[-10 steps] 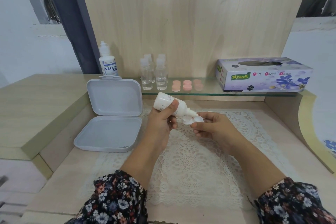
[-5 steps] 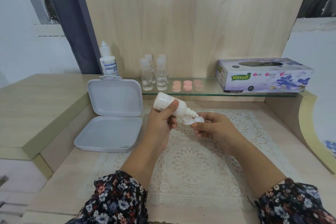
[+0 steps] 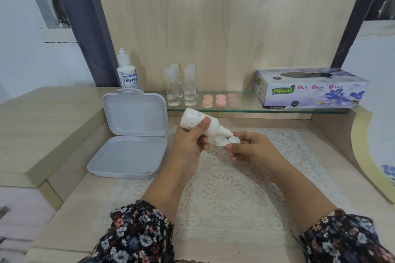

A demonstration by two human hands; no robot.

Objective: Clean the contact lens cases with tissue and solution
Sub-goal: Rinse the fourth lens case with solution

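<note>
My left hand [image 3: 189, 145] grips a small white solution bottle [image 3: 197, 120], tipped with its nozzle pointing down to the right. The nozzle tip sits just over a white contact lens case [image 3: 226, 141] with two open wells. My right hand [image 3: 250, 150] pinches that case at its right side, above the lace mat [image 3: 222, 194]. A tissue box [image 3: 310, 88] stands on the glass shelf at the right. Pink lens case caps [image 3: 220, 100] lie on the shelf in the middle.
An open grey plastic box [image 3: 128, 156] lies left of the mat, its lid leaning upright. On the shelf [image 3: 245, 109] stand several clear small bottles [image 3: 181, 87] and a larger Dream Eye solution bottle [image 3: 127, 72]. A raised wooden ledge runs along the left.
Both hands hold nearly still. The bottle's nozzle stays over the lens case's wells, shifting at most slightly toward the right well.
</note>
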